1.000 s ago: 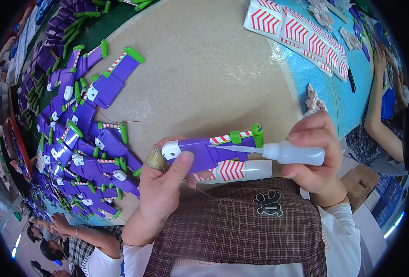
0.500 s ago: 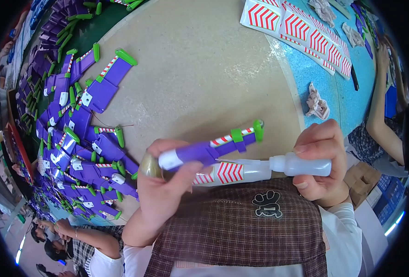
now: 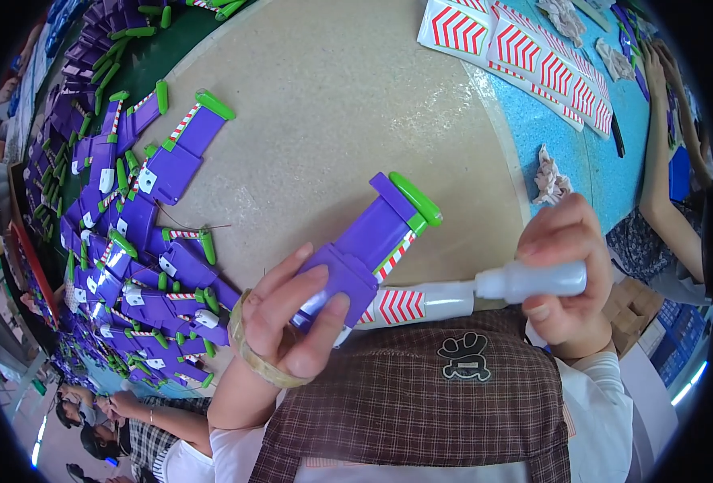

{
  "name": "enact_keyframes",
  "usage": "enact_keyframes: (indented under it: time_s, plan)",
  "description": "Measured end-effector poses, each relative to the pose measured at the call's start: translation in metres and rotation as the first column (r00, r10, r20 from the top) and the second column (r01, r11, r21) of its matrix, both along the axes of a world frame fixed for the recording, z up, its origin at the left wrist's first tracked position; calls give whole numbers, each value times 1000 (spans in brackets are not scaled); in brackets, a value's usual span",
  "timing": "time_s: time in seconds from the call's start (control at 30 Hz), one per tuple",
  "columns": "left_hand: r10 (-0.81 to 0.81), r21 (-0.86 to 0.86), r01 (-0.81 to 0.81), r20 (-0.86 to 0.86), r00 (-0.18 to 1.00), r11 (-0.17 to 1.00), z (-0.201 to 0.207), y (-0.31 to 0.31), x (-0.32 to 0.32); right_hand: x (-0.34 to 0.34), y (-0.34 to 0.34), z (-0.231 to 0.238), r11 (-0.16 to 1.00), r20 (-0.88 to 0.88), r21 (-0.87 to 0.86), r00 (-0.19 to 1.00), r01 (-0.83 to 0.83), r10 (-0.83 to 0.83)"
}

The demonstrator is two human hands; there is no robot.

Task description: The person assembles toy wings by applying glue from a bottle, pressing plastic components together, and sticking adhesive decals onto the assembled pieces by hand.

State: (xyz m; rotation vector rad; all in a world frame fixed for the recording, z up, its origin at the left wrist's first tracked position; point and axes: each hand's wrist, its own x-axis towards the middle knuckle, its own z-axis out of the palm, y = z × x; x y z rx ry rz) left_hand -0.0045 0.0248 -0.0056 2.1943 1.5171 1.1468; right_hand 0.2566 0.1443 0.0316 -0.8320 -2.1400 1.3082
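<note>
My left hand (image 3: 284,318) grips a purple plastic toy wing (image 3: 364,233) with a bright green tip, its broad flat face up and a red-and-white striped edge to the right. Fingers and thumb close over its near end. A yellowish translucent ring (image 3: 272,372) circles my left wrist. On the right, my right hand (image 3: 570,241) is wrapped round a small white squeeze bottle (image 3: 532,282) lying sideways, its nozzle end toward the left. Between bottle and wing, by the table's near edge, lies a strip of red-and-white chevron stickers (image 3: 405,306); the wing hides part of it.
Many purple-and-green wings (image 3: 183,153) are heaped along the left. Chevron sticker sheets (image 3: 525,48) lie at the far right, near crumpled paper (image 3: 551,179) on a blue surface. Another person's arm (image 3: 654,153) reaches in at the right; other people sit at the lower left.
My left hand has turned the wing over, so its striped side faces away and its tip points farther from me. The bottle's nozzle has drawn back rightward from the wing.
</note>
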Motion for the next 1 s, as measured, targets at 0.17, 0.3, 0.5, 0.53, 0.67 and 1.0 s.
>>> enact_keyframes:
  time_s: [0.17,0.3,0.5,0.53,0.67,1.0]
  plan:
    - [267,-423,-104,347,899,900,3,6,6,-34,9,-26,935,-103,-203,943,291,-316]
    - [808,-849,155,529,259,506,18,10,24,-47,28,-52,952,84,282,986,117,-146]
    - [817,-832,188,551,172,521,9,1,30,-27,5,-31,997,155,-72,988,35,-23]
    - [820,-835,191,547,169,517,8,0,31,-25,0,-32,994,104,-97,992,-60,70]
    - [824,-837,292,527,209,462,9,1,42,-34,-17,-40,967,49,-31,965,-255,256]
    - [749,-810,233,587,308,539,0,-14,45,-44,-37,-55,963,-50,123,968,-239,247]
